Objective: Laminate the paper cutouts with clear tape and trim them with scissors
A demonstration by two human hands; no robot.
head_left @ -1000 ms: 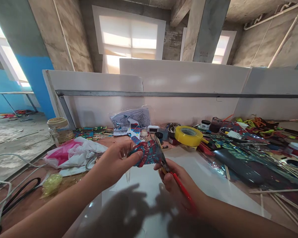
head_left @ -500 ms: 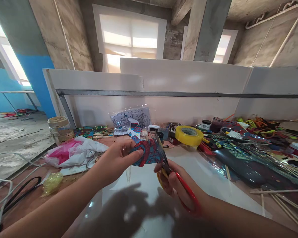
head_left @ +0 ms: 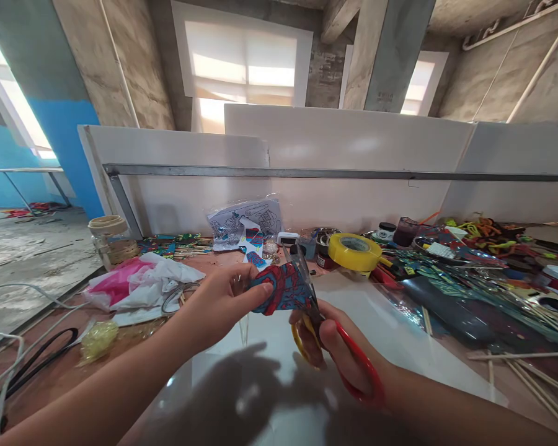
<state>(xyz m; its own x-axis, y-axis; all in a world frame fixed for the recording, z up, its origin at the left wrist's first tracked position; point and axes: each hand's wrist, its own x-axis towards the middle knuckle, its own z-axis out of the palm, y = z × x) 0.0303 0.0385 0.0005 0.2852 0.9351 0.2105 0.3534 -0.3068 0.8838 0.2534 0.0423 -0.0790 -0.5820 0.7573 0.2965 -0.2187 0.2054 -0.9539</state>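
My left hand (head_left: 218, 301) pinches a small printed cut-out (head_left: 283, 290), red and blue, held up above a white sheet (head_left: 400, 337) on the table. In my right hand (head_left: 337, 347) are scissors (head_left: 328, 331) with red and yellow handles. Their blades point up and away, and they meet the right edge of the cut-out. Both hands are closed around what they hold.
A yellow tape roll (head_left: 353, 252) lies behind the hands, with small jars (head_left: 385, 231) and printed sheets in plastic (head_left: 244, 223). Pink and white plastic bags (head_left: 134, 282) lie to the left. Thin wooden sticks (head_left: 530, 365) and dark foil pieces crowd the right side.
The scissor handles have spread apart and my right hand has dropped slightly; the blades have moved further along the cut-out's right edge. My left hand has barely moved.
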